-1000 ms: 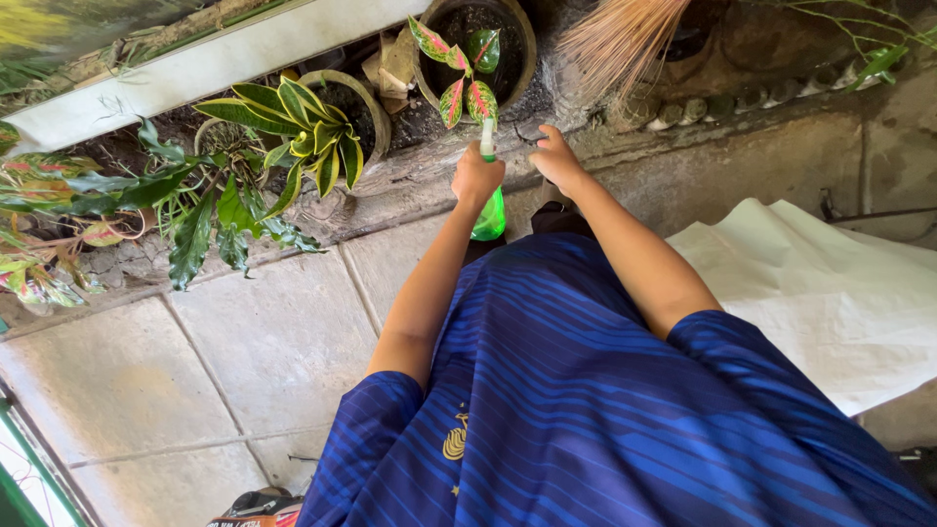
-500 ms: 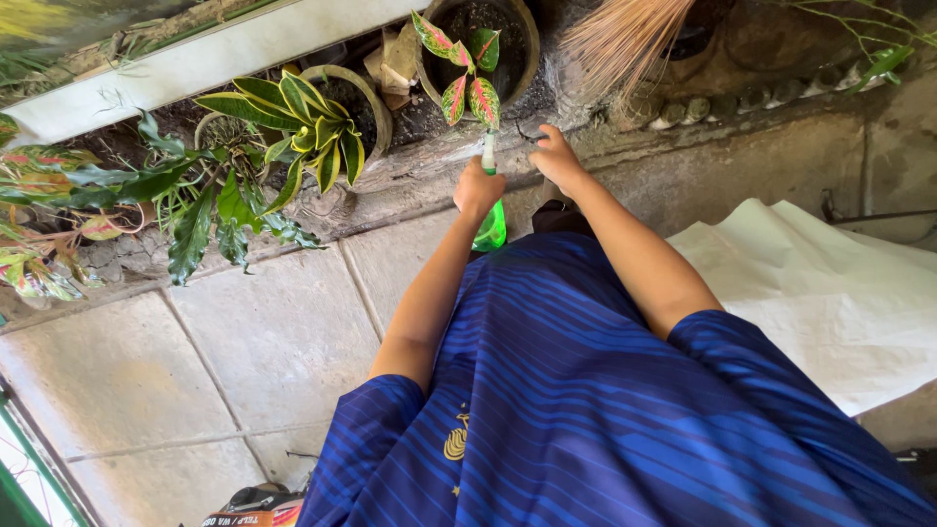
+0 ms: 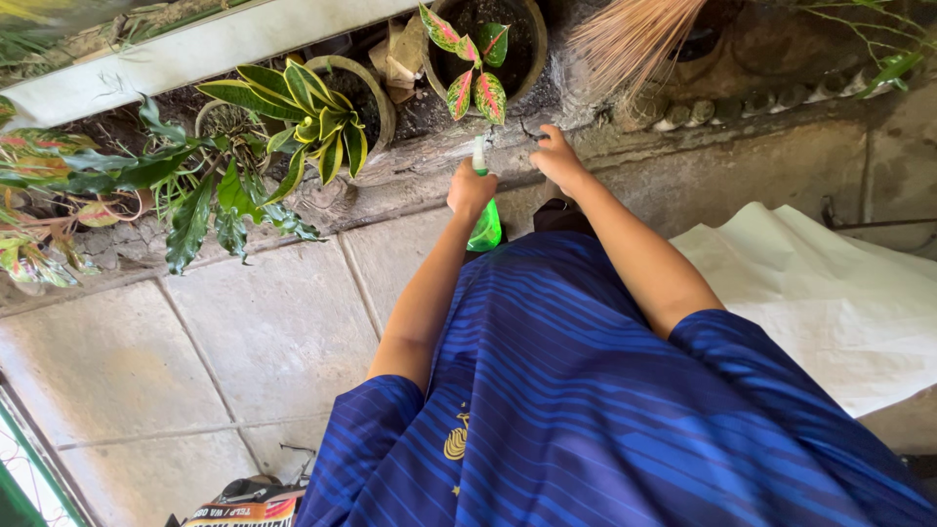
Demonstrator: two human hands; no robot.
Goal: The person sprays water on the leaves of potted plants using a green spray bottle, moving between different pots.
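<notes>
Left hand (image 3: 471,190) fingers clamped round green spray bottle (image 3: 485,226) — held above paved floor (image 3: 278,327), just before stone ledge (image 3: 410,176). Bottle's long axis near upright in frame, white nozzle end toward potted red-green plant (image 3: 473,83). Right hand (image 3: 554,156) on ledge — fingers curled, holding nothing seen.
</notes>
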